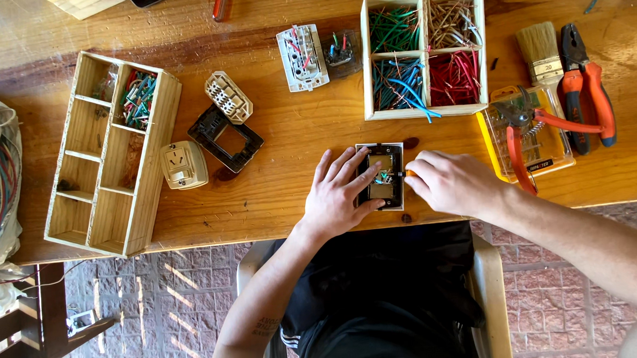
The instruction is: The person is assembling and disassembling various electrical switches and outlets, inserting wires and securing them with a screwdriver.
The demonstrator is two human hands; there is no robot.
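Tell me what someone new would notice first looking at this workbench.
Probably the two hands at the table's front edge: the left hand steadies a dark switch module while the right hand works at its side. Behind them, a wooden box holds green, tan, blue and red wire pieces.

pliers (589, 95) – orange-black | wires (455, 77) – red | table (274, 131) – brown wood grain | brush (540, 51) – tan
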